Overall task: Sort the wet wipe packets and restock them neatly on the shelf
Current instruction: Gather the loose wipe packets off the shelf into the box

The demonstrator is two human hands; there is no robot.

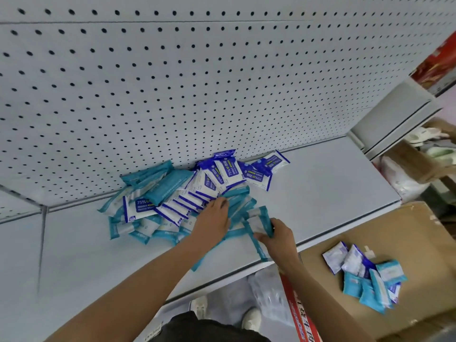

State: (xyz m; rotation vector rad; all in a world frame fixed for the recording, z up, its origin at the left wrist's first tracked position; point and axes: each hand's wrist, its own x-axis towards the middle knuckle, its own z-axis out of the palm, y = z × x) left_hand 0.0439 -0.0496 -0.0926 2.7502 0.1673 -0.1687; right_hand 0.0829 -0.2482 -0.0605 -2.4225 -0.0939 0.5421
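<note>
Head view: wet wipe packets (187, 196) heaped on white shelf (320, 193) against pegboard (172, 82). Left hand (213, 219) flat on pile, fingers relaxed; right hand (276, 236) pinching teal packets (259, 219). More packets (367, 275) on cardboard box (394, 233).

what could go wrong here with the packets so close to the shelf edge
The right hand grips teal packets near the shelf front edge; loose ones there might slide off. The left hand rests on the mixed pile, so dragging could scramble blue and teal further.
</note>
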